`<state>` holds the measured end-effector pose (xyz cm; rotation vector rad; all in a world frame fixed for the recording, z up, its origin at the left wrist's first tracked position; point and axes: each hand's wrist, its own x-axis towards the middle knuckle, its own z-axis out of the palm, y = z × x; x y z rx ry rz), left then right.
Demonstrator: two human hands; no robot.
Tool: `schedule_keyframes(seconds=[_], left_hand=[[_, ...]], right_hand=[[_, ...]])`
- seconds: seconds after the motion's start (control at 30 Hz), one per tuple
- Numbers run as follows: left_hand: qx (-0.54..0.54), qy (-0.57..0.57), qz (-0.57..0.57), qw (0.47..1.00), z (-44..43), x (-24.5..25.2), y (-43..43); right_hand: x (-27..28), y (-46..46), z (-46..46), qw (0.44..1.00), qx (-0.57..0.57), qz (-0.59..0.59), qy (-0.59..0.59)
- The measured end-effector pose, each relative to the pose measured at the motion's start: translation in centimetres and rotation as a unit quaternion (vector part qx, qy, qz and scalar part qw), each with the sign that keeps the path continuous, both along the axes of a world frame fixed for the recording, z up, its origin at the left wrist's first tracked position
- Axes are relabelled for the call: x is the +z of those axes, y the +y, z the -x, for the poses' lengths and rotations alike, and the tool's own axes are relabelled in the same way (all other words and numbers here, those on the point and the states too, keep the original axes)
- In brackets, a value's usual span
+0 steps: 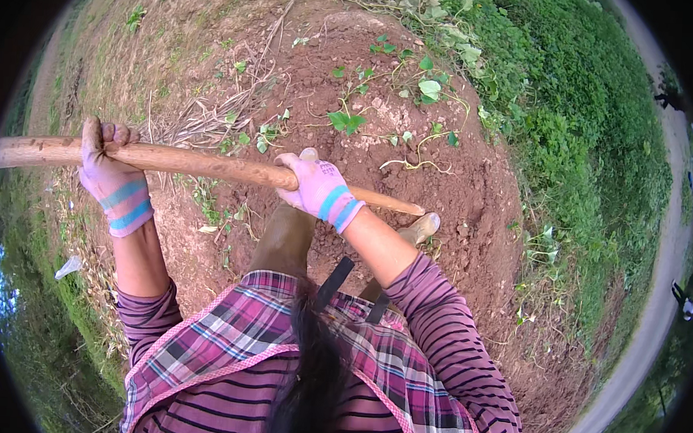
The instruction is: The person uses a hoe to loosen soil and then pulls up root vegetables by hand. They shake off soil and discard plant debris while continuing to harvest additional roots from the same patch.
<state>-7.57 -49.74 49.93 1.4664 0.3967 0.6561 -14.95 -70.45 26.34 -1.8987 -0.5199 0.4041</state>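
My left hand (112,175), in a pink knitted glove with blue cuff stripes and soiled fingers, grips a long wooden tool handle (208,165). Farther along the same pole, my right hand (320,186) is closed around it in a matching glove that bears print. The handle lies across in front of me, its left end leaving the view at the dark rim. Its narrower right end stops beside the toe of a muddy boot (425,226). No tool head is visible. Beneath is loose reddish-brown soil (374,141).
Cut vines with green leaves (347,121) are scattered on the soil, and dry stalks (210,118) lie ahead. Dense green vines (581,111) grow at right, bordered by a pale road (662,256) with a distant person (687,305). A clear plastic scrap (69,266) lies at left.
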Motion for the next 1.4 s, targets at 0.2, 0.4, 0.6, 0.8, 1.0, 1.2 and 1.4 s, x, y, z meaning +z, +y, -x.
schedule_keyframes(seconds=[0.2, 0.4, 0.6, 0.8, 1.0, 1.2, 1.4], left_hand=[[0.120, -0.004, -0.059, 0.991, -6.2, -0.7, 10.4], [0.065, 0.247, 0.058, 0.965, -3.2, -40.9, 1.0], [0.039, 0.484, 0.301, 0.821, 16.0, -65.8, -10.0], [-0.055, 0.507, 0.351, 0.785, 13.1, -62.2, -2.6], [-0.072, 0.506, 0.419, 0.750, 9.4, -69.4, 3.3], [-0.125, 0.433, 0.490, 0.746, 10.1, -75.7, 6.5], [-0.039, 0.445, 0.414, 0.793, 13.2, -65.8, 1.1]], right_hand=[[-0.7, 6.7, -4.1, 0.997, 0.026, -0.060, 0.041], [-21.5, -3.3, 7.4, 0.951, -0.034, 0.161, 0.262], [-21.4, -12.5, 25.9, 0.825, -0.072, 0.329, 0.454], [-12.6, -3.3, 21.8, 0.837, -0.131, 0.181, 0.500], [-16.3, -0.9, 19.0, 0.606, -0.158, -0.105, 0.772], [-26.4, 2.3, 17.4, 0.573, -0.146, -0.259, 0.764], [-24.7, -0.8, 23.4, 0.635, -0.177, -0.138, 0.739]])
